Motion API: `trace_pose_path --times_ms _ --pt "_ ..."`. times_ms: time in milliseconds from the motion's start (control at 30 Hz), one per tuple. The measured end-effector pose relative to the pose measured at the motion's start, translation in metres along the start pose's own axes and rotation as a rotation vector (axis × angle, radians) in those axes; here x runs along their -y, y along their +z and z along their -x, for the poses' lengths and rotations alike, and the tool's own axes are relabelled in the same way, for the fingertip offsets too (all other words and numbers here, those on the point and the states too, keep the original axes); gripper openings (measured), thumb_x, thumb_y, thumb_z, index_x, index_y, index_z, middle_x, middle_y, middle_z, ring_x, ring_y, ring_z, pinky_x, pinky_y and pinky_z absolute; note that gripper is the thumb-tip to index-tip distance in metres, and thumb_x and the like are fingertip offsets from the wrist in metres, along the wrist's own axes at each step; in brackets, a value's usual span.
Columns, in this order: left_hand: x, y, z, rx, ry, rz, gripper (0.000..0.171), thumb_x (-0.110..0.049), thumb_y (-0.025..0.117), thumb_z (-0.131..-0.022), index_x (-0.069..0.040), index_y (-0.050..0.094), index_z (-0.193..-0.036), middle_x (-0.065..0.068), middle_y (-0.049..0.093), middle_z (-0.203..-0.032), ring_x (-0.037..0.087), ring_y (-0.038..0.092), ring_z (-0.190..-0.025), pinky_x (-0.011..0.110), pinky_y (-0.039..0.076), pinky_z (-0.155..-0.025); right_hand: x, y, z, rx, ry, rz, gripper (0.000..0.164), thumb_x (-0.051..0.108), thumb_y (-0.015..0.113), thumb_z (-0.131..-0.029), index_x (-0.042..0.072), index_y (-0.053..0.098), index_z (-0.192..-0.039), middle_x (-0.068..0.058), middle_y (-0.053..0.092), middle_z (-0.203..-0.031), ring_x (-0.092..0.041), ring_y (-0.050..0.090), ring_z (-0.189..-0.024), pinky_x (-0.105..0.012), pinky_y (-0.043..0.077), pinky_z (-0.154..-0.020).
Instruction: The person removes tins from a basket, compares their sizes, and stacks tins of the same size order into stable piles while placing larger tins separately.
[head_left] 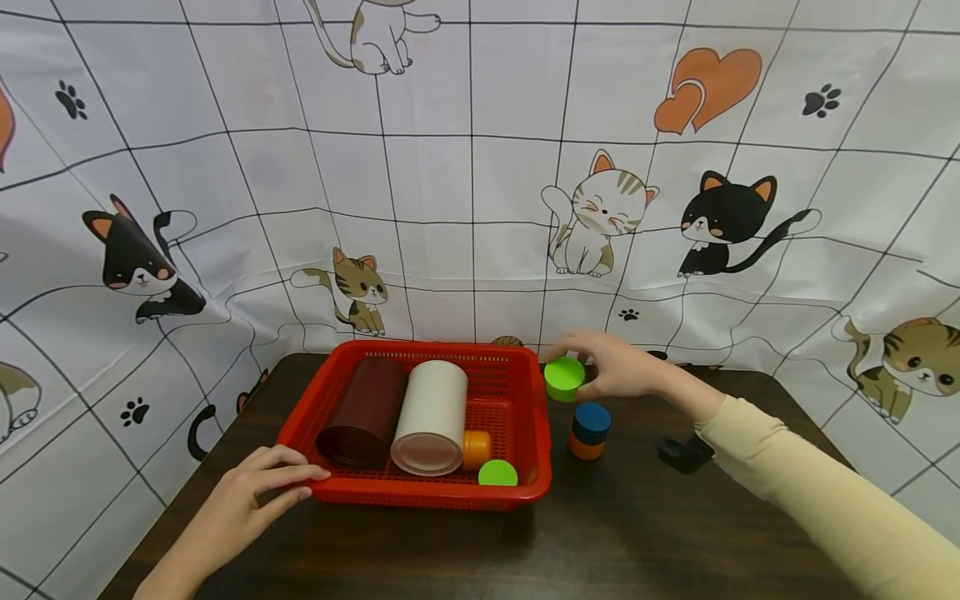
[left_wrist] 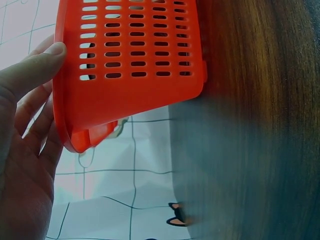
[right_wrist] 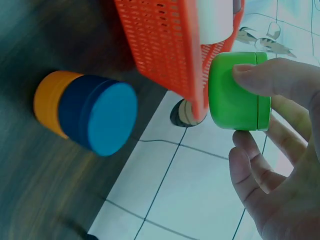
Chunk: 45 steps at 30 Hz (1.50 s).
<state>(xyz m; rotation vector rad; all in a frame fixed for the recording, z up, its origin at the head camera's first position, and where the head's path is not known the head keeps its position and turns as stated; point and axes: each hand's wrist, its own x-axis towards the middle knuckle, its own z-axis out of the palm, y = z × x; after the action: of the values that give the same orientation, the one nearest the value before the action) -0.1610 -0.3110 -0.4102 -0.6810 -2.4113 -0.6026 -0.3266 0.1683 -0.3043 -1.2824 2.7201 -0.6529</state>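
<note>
My right hand [head_left: 618, 367] pinches a small round green container [right_wrist: 240, 92] between thumb and fingers, beside the basket's right rim. A lid seam runs round the container in the right wrist view. At the near left corner of the red plastic basket [left_wrist: 135, 92], my left hand [head_left: 251, 492] grips the rim, with the thumb on the outside and the fingers behind. In the basket lie a dark maroon cylinder [head_left: 367, 412], a cream cylinder [head_left: 433, 417], a small orange container [head_left: 477, 450] and another green container [head_left: 498, 473].
A blue container [head_left: 592, 421] stands on an orange one [head_left: 587, 447] on the dark wooden table [head_left: 637, 533], right of the basket. A black object [head_left: 686, 454] lies under the right forearm. A cat-printed white sheet [head_left: 510, 183] hangs behind the table.
</note>
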Motion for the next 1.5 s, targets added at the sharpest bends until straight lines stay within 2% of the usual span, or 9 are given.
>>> trace_pose_path --times_ms 133,333,600,833,933,1233,1500 --pt "0.000 0.000 -0.001 0.000 0.005 -0.001 0.050 -0.002 0.085 -0.067 -0.034 0.075 -0.104 -0.018 0.063 -0.100 -0.004 0.049 -0.093 0.007 0.039 -0.077 -0.005 0.002 0.009 -0.002 0.040 -0.006 0.054 0.007 0.077 -0.079 0.014 0.060 -0.130 -0.007 0.060 -0.129 -0.031 0.059 -0.111 -0.050 0.052 -0.092" --pt "0.000 0.001 -0.001 -0.005 0.018 0.001 0.050 -0.001 0.085 -0.066 -0.033 0.075 -0.103 -0.017 0.064 -0.099 -0.004 0.049 -0.093 0.007 0.039 -0.077 -0.013 0.004 0.019 0.017 0.075 -0.019 0.058 0.005 0.077 -0.078 0.012 0.058 -0.132 -0.007 0.061 -0.128 -0.025 0.060 -0.104 -0.047 0.053 -0.089" --pt "-0.001 0.002 -0.002 -0.002 0.013 0.006 0.050 -0.001 0.085 -0.066 -0.033 0.075 -0.103 -0.017 0.063 -0.099 -0.004 0.049 -0.093 0.006 0.039 -0.077 -0.020 0.005 0.025 0.034 0.108 0.017 0.055 0.004 0.079 -0.078 0.017 0.059 -0.127 -0.005 0.062 -0.120 -0.020 0.062 -0.094 -0.035 0.055 -0.082" --pt "-0.002 0.002 -0.004 -0.004 0.016 0.011 0.050 -0.001 0.085 -0.066 -0.033 0.075 -0.103 -0.017 0.063 -0.099 -0.004 0.049 -0.094 0.006 0.039 -0.078 -0.023 0.006 0.027 0.051 0.104 0.015 0.054 0.002 0.079 -0.077 0.015 0.059 -0.126 -0.007 0.062 -0.118 -0.021 0.063 -0.091 -0.044 0.057 -0.083" --pt "-0.002 0.001 -0.004 -0.003 0.011 0.003 0.050 -0.001 0.085 -0.066 -0.033 0.075 -0.103 -0.017 0.063 -0.099 -0.004 0.049 -0.094 0.006 0.039 -0.078 -0.024 0.007 0.028 0.056 0.107 0.018 0.054 0.000 0.078 -0.077 0.014 0.059 -0.126 -0.007 0.062 -0.119 -0.021 0.062 -0.092 -0.044 0.057 -0.083" --pt "-0.001 0.000 -0.002 -0.010 0.014 -0.017 0.051 -0.001 0.086 -0.065 -0.033 0.075 -0.103 -0.017 0.063 -0.100 -0.005 0.050 -0.095 0.005 0.039 -0.080 -0.026 0.010 0.028 0.083 0.120 0.047 0.054 0.000 0.077 -0.078 0.019 0.059 -0.125 -0.005 0.061 -0.115 -0.017 0.058 -0.086 -0.030 0.053 -0.076" --pt "-0.002 0.001 -0.001 -0.004 0.000 -0.009 0.051 -0.001 0.086 -0.065 -0.034 0.075 -0.102 -0.018 0.063 -0.099 -0.005 0.049 -0.094 0.006 0.039 -0.078 -0.026 0.010 0.029 0.106 0.119 0.088 0.055 -0.001 0.079 -0.076 0.018 0.063 -0.124 -0.003 0.064 -0.115 -0.016 0.058 -0.085 -0.026 0.050 -0.073"
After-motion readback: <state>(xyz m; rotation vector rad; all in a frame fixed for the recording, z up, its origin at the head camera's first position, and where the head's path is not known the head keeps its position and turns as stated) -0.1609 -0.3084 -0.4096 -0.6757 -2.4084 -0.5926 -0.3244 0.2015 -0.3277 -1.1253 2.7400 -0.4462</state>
